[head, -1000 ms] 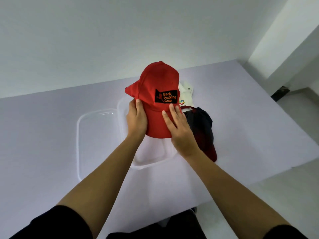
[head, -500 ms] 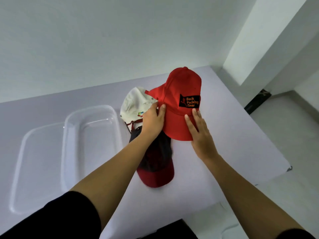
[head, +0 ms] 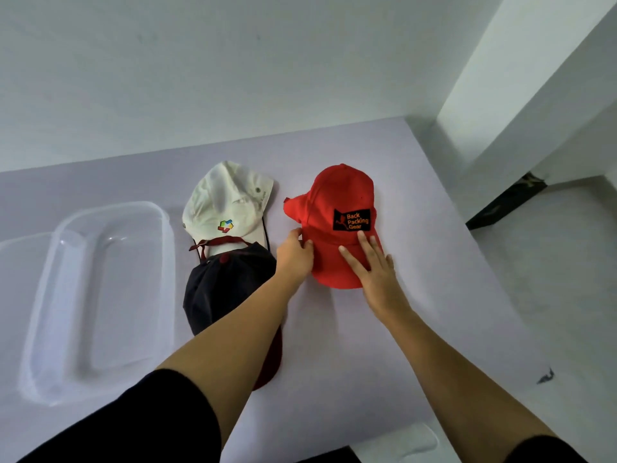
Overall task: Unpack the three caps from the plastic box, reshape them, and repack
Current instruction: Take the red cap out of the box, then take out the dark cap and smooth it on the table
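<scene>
A red cap [head: 337,205] with a black "Back Packing Gear" patch lies flat on the table, right of centre. My left hand [head: 295,253] grips its left edge beside the brim. My right hand [head: 372,265] lies flat on the red brim with fingers straight. A white cap [head: 228,203] with a coloured logo lies to the left. A dark navy cap [head: 222,289] with a red brim overlaps the white cap's near side and is partly hidden by my left forearm. The clear plastic box [head: 110,285] stands at the left.
A clear lid [head: 20,259] lies left of the box, partly under it. The pale table [head: 417,212] ends at the right, with floor beyond. A white wall runs along the far edge. A white pillar [head: 521,88] stands at the back right.
The red cap was held up over the box, then carried to the right and lowered flat onto the table beside the white cap. The view has swung right with it.
</scene>
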